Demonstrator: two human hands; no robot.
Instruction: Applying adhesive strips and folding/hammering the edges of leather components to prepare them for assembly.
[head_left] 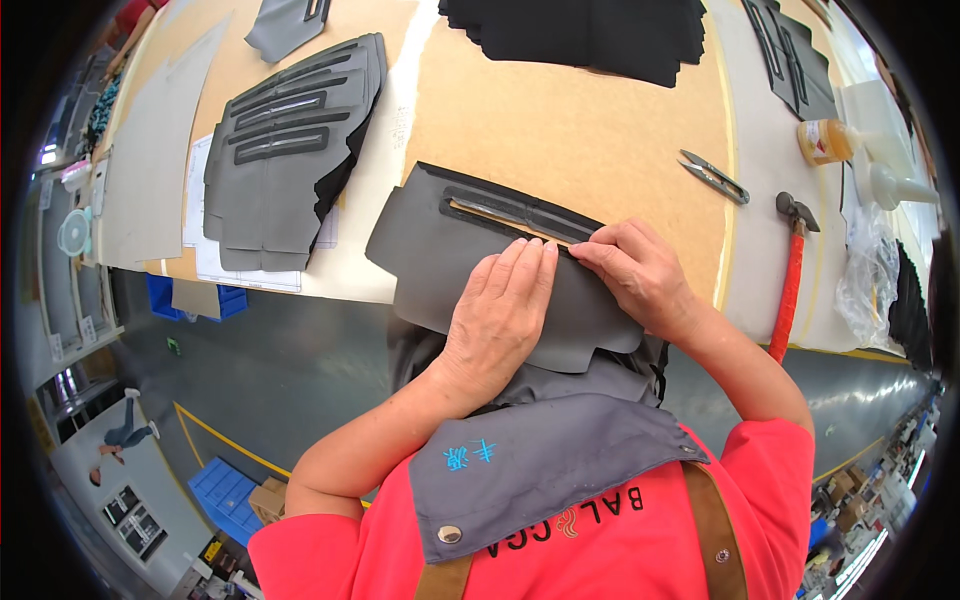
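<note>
My left hand point(497, 318) lies flat, fingers together, on the dark grey cut panel point(470, 260) at the near edge of the counter point(560, 120); grip open, holding nothing, just pressing down. My right hand point(640, 272) sits just beside it, fingertips pinched narrow on the panel's slotted strip point(515, 215). Panel's near end overhangs the counter edge toward me. Counter top is tan board w/ pale strips running across it. Toward the far left: a stack of grey slotted panels point(285, 150) on white paper. Far edge, middle: pile of black pieces point(590, 35). Right side: thread snips point(713, 176), red-handled hammer point(790, 280), a glue bottle point(828, 140), clear plastic bag point(870, 270). Below the counter: grey floor w/ yellow line point(220, 435), blue crates point(222, 492), cardboard boxes; a person walking far off at left point(125, 432)
</note>
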